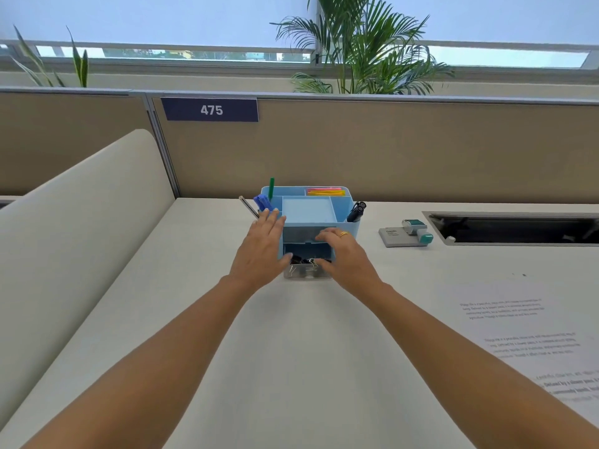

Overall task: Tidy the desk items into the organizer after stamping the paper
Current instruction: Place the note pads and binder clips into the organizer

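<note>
Your left hand (259, 251) lay flat against the organizer (352, 228) at frame centre; your right hand (343, 254) curved over its open drawer (306, 272), grip unclear. Shoving that drawer crooked could have jammed it or spilled the clips (303, 261).

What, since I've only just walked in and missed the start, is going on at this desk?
A person is tidying at a blue organizer on the desk. Their left hand rests flat against its left side, and their right hand lies on its front, above the clear drawer, which is pulled out with clips inside. Pens and sticky notes sit in the organizer. The stamp and ink pad are out on the desk, near the printed paper.
</note>
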### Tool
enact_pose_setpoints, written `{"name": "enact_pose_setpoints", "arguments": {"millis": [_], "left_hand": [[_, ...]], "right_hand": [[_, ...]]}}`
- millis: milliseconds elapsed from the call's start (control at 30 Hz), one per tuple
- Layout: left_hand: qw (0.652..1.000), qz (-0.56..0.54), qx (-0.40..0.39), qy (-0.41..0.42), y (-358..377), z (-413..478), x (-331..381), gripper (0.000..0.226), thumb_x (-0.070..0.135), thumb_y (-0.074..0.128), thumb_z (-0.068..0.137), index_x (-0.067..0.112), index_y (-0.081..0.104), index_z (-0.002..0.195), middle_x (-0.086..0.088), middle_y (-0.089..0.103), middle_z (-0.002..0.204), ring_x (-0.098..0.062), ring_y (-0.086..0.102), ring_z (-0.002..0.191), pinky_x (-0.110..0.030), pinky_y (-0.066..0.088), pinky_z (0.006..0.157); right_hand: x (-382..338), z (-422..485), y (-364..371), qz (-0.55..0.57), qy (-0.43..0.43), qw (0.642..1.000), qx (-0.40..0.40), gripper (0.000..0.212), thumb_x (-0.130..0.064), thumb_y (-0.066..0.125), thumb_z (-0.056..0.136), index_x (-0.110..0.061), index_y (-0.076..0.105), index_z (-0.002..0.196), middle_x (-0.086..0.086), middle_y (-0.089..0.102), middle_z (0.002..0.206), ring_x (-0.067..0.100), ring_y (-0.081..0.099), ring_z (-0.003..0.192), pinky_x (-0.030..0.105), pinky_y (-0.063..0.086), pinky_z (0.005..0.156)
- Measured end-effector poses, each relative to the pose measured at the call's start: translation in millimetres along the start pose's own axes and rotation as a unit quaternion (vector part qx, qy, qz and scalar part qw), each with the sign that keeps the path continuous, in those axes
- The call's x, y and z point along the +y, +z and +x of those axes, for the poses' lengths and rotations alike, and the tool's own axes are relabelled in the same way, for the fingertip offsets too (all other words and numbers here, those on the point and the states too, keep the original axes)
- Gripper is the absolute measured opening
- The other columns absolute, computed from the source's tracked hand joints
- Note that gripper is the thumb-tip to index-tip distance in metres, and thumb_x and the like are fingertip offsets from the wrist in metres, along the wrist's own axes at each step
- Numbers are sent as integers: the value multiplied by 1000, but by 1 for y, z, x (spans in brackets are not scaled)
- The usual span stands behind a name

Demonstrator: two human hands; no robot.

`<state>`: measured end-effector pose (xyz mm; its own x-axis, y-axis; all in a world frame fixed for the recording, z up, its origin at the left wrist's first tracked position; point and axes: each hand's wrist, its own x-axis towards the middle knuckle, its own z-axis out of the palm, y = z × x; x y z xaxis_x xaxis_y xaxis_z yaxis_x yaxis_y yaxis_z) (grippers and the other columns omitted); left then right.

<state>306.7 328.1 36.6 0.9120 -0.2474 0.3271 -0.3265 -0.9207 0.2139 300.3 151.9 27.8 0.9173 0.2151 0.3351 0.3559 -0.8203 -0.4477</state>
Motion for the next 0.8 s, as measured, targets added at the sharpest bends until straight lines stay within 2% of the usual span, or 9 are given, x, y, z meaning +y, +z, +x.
{"name": "enact_pose_setpoints", "arguments": {"millis": [67,200,300,433,600,667,767,800], "left_hand": [[998,46,-53,-7,5,-1,-3,85,44,51,88,11,-1,147,-7,-5,157,-22,-8,145,-32,-1,117],[994,69,-78,-11,9,-1,-5,94,50,52,86,12,-10,146,-7,-13,156,-22,-12,144,-32,-4,116],[993,80,-89,-14,8,0,-4,99,51,55,84,12,-11,146,-7,-14,156,-22,-13,144,-34,-4,116],[992,85,-96,-15,8,0,-5,106,53,60,79,12,-12,146,-6,-15,156,-22,-13,144,-35,-4,116],[993,69,-93,-20,11,-1,-4,114,54,65,75,12,-15,145,-5,-18,155,-22,-16,144,-35,-4,116],[993,67,-92,-24,12,-2,-4,115,55,65,74,12,-16,145,-5,-19,155,-22,-17,143,-35,-5,116],[993,66,-90,-27,13,-2,-4,115,54,65,74,12,-17,145,-5,-20,155,-22,-17,143,-35,-6,115],[994,64,-90,-28,13,-3,-3,115,54,65,74,13,-17,145,-5,-20,155,-22,-18,143,-35,-6,115]], "right_hand": [[0,-1,3,-45,-42,998,2,60,-21,68,82,-13,41,136,6,37,146,21,33,136,31,35,109],[1,3,5,-138,-56,989,-22,86,-36,64,84,-13,11,148,5,5,158,21,4,146,33,10,118],[3,5,8,-166,-50,984,-32,91,-41,61,84,-12,2,148,5,-1,158,20,-2,146,32,0,118],[6,5,15,-159,-53,986,-25,91,-37,61,85,-11,1,148,6,1,158,21,0,146,28,-6,113],[4,10,23,-156,-48,986,20,83,-27,63,85,-9,11,147,10,16,155,25,11,145,33,2,118],[4,14,26,-174,-42,983,30,80,-23,66,83,-7,19,146,14,27,151,29,22,141,36,9,118],[3,19,33,-226,-37,970,82,79,-19,83,64,-3,46,132,18,56,126,34,53,118,42,40,104],[3,22,34,-232,-34,968,88,77,-18,85,61,-3,50,128,18,59,121,33,56,113,41,45,99]]}}
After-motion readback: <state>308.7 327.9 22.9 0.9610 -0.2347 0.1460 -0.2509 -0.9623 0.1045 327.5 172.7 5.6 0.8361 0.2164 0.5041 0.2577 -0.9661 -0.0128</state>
